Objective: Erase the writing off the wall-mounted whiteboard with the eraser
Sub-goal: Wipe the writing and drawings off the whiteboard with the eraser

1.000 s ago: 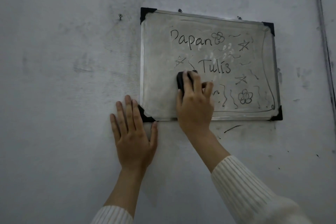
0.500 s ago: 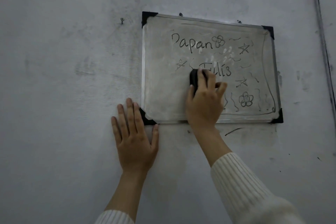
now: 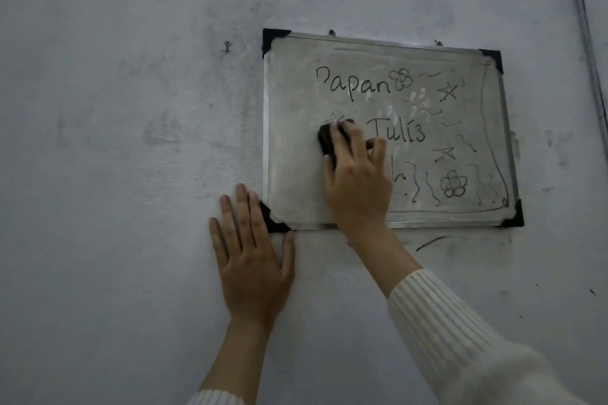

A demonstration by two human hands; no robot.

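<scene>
The right hand (image 3: 358, 184) is clamping the seemingly light eraser (image 3: 326, 141) by its sides against the whiteboard (image 3: 296, 154), the left hand (image 3: 253, 260) lying flat alongside.

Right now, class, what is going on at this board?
A person's right hand grips a black eraser and presses it on the wall-mounted whiteboard, just left of "Tulis". The left hand rests flat on the wall by the lower-left corner. "Papan", "Tulis" and the doodles are not yet wiped.

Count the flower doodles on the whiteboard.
2. One flower sits just right of the word Papan near the top; the other flower is at lower right. The right hand gripping the eraser may hide more.
</scene>
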